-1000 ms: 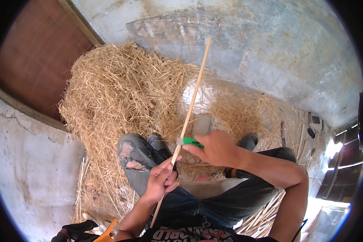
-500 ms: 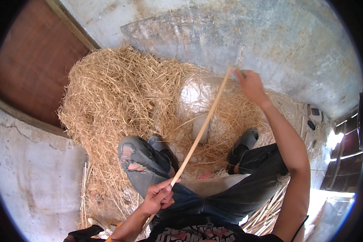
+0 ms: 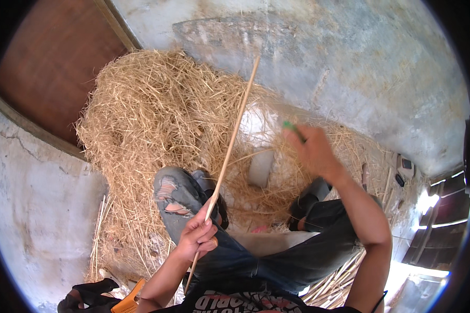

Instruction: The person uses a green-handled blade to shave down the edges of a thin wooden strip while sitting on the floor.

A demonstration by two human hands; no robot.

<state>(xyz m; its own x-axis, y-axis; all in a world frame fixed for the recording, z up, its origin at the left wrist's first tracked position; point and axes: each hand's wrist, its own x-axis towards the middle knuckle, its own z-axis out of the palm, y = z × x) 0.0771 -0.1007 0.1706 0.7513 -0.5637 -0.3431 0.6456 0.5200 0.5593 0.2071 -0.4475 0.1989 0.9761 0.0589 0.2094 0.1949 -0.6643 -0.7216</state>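
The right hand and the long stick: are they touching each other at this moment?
Apart. The head view shows the right hand raised clear of the long stick, with straw visible between them; only the left hand grips it.

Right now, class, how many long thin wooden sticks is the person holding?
1. The stick is gripped near its lower end by the left hand and slants up over the straw pile. The right hand holds only something small and green. Others may be hidden in the straw.

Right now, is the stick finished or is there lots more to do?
Done: I can't tell; no finished pieces show. In hand: the left hand has a grip on a long stick, and the raised right hand holds something small and green, clear of the stick. Left: a big straw pile and loose sticks.
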